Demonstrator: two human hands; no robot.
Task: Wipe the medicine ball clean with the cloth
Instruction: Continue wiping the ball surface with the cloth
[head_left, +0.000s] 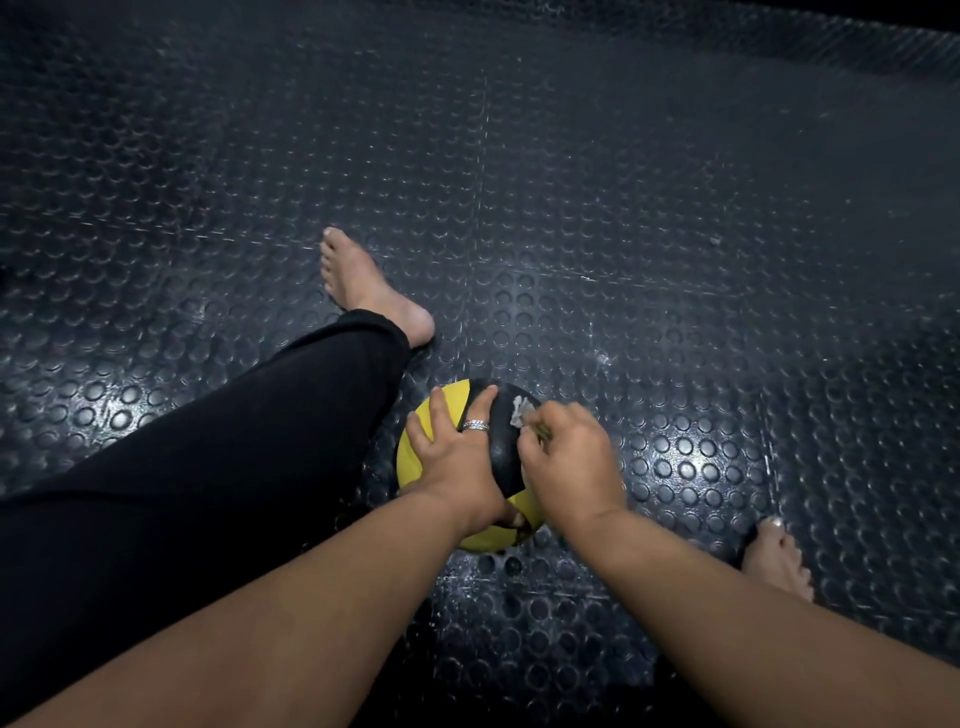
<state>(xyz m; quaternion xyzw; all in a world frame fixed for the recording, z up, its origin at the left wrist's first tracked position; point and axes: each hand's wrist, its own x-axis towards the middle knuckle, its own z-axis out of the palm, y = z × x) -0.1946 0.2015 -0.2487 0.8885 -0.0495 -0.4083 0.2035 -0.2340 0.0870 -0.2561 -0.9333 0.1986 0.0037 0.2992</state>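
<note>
A yellow and black medicine ball (503, 447) rests on the dark studded floor between my legs. My left hand (457, 452), with a ring on one finger, lies flat on the ball's top left, fingers spread, holding it steady. My right hand (569, 460) is closed around a small whitish cloth (521, 412), pressing it against the ball's black panel at the upper right. Only a crumpled edge of the cloth shows past my fingers.
Black rubber floor mat (623, 234) with round studs all around. My left leg in black trousers (234, 441) stretches out to the left with a bare foot (363, 283). My right bare foot (776, 556) sits at the lower right.
</note>
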